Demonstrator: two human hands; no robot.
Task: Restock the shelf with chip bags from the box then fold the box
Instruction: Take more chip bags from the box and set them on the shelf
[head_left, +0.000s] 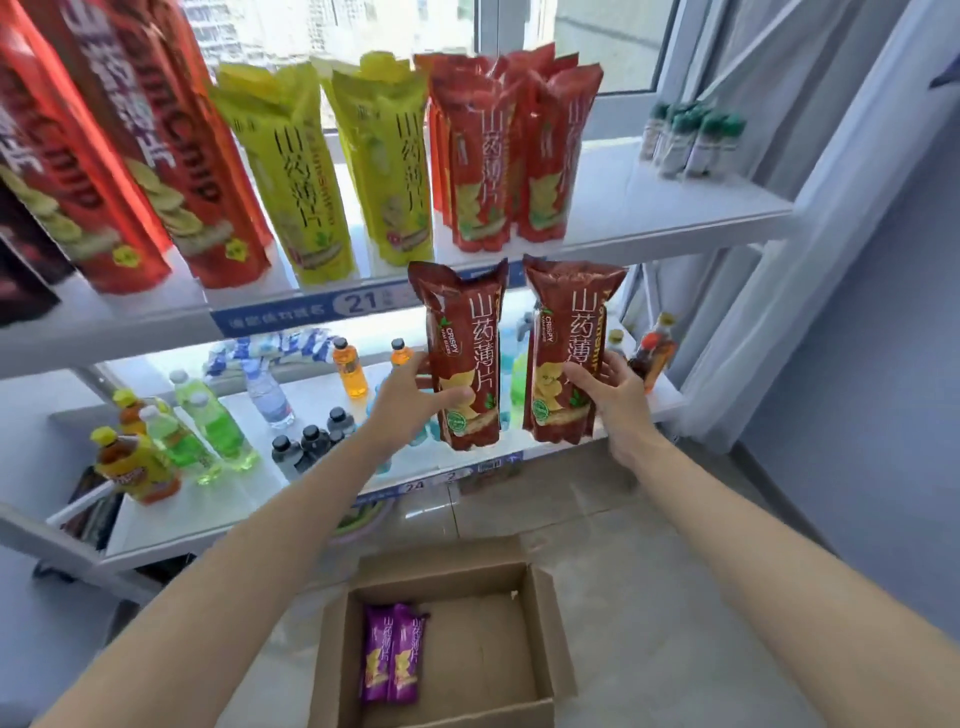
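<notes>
My left hand grips a tall brown chip bag upright, and my right hand grips a second brown chip bag beside it. Both bags hang in front of the shelf edge, just below the upper shelf. On that shelf stand red chip bags, yellow chip bags and larger red bags at the left. On the floor below, the open cardboard box holds two purple chip bags lying at its left side.
The lower shelf carries several drink bottles: green, orange and dark-capped ones. Small green-capped bottles stand at the upper shelf's right end. A curtain hangs to the right, above a tiled floor.
</notes>
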